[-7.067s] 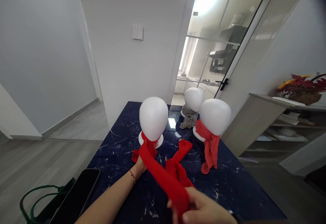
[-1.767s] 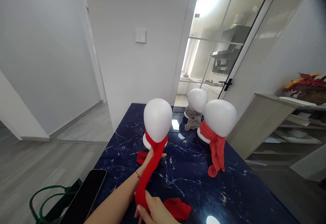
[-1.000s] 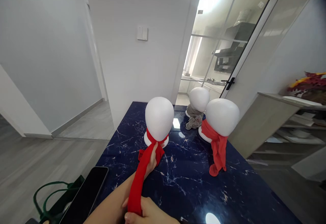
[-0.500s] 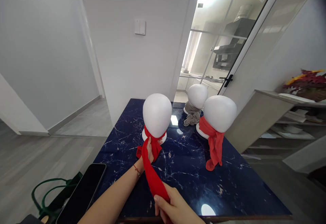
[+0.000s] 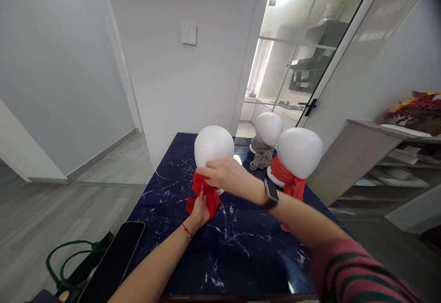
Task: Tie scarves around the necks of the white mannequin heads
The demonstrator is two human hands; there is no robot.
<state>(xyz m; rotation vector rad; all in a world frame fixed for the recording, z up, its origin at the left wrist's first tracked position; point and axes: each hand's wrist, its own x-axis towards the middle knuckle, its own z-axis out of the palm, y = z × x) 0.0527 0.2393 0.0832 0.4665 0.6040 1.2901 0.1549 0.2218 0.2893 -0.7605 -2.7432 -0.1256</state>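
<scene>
A white mannequin head [image 5: 212, 144] stands on the near-left part of the table with a red scarf [image 5: 210, 208] about its neck. My left hand [image 5: 200, 208] is closed on the scarf low at the front, thumb pointing up. Across the front of the head reaches my right hand [image 5: 223, 174], slightly blurred, its fingers bent over the scarf at the left of the neck and covering the head's lower part. Scarf ends lie bunched on the table below.
Dark blue marbled table [image 5: 227, 266]. To the right stand a white head [image 5: 299, 153] with a coral-red scarf [image 5: 282, 172] and another head [image 5: 269, 129] with a grey scarf [image 5: 261, 160]. A phone [image 5: 112, 261] lies at the left edge beside a green-handled bag [image 5: 67, 266].
My right hand has moved from the table's near edge up and forward to the head's neck, carrying the scarf's long end. My left hand stays at the front of the neck.
</scene>
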